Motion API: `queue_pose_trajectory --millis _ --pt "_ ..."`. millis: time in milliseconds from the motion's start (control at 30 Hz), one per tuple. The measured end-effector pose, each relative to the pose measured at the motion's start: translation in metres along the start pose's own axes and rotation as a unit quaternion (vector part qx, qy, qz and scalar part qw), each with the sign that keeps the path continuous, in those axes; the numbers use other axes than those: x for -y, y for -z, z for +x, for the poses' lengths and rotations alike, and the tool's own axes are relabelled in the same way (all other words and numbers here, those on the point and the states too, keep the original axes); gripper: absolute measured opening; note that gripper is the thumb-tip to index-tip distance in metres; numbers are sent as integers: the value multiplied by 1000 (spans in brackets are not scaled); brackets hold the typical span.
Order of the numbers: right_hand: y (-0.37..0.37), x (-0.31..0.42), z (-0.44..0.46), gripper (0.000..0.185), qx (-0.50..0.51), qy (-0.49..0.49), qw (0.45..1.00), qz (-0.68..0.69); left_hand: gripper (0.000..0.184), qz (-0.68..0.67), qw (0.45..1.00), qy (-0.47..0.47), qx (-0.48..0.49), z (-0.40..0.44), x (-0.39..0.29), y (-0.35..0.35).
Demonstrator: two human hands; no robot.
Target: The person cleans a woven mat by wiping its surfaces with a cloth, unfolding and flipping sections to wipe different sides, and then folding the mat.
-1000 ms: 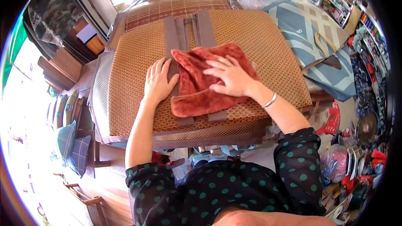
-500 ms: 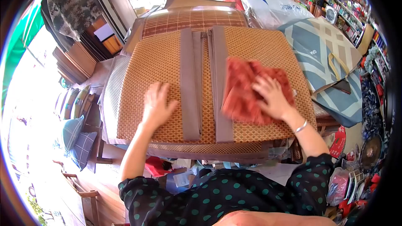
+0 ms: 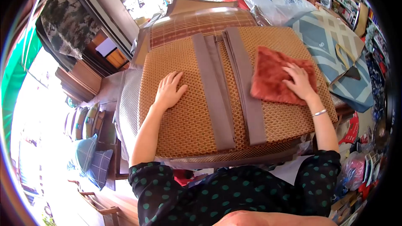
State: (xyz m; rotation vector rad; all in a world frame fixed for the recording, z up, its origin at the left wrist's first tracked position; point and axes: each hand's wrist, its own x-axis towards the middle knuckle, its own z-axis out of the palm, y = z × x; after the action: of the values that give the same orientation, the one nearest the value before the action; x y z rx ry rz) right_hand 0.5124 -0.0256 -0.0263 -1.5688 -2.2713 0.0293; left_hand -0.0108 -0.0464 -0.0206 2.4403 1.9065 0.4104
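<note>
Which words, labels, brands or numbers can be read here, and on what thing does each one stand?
None can be read surely.
White plastic bag: printed letters, too blurred.
Blue-and-beige patterned bag: pale mark, too small.
Red sheet with white marks: too blurred.

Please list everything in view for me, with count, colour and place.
Woven mat: one on top, golden brown with grey-brown bands, before the person
Plush cloth: one, rust red, on the mat's right part
Slatted mat: one, glossy brown, behind the woven mat
Plastic package: one, white and blue, far right
Patterned bag: one, blue and beige, right of the mat
Camouflage cloth: one, grey-green, far left
Lower cushions: two, blue shades, left
Shelf goods: too many and small to count, mixed colours, right
Bracelet: one, silver, right wrist
Sleeves: two, black with green dots, both arms
Left hand: one, bare, flat on the woven mat
Right hand: one, bare, on the plush cloth
</note>
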Motion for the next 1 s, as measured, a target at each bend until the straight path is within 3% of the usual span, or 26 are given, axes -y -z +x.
queue_pose_trajectory --millis 33,200,333,467,600,667,800,933,1000 --pt "17 -9 -20 54 26 -74 996 -32 64 8 1000 2 -4 4 4 -5" --pt "17 24 -76 65 44 -43 998 6 71 49 997 -60 29 -37 -37 1" --pt "17 110 -81 67 89 128 985 72 76 24 986 -157 43 -27 -66 0" --pt "6 123 -36 65 82 174 978 80 74 -1 981 -190 33 8 -70 -3" --pt "-18 94 28 65 51 129 986 88 69 -12 982 -187 0 52 -57 -20" --pt "-23 71 47 64 43 57 996 53 67 -39 992 -123 -2 66 -49 -22" --pt "-10 13 22 64 26 -70 997 26 65 -29 996 -89 6 54 -26 -13" --pt "13 26 -47 62 61 -87 994 -21 64 -9 996 -87 24 22 -25 -4" --pt "7 46 -76 69 56 -33 998 1 64 -8 995 -94 23 24 -27 -6"
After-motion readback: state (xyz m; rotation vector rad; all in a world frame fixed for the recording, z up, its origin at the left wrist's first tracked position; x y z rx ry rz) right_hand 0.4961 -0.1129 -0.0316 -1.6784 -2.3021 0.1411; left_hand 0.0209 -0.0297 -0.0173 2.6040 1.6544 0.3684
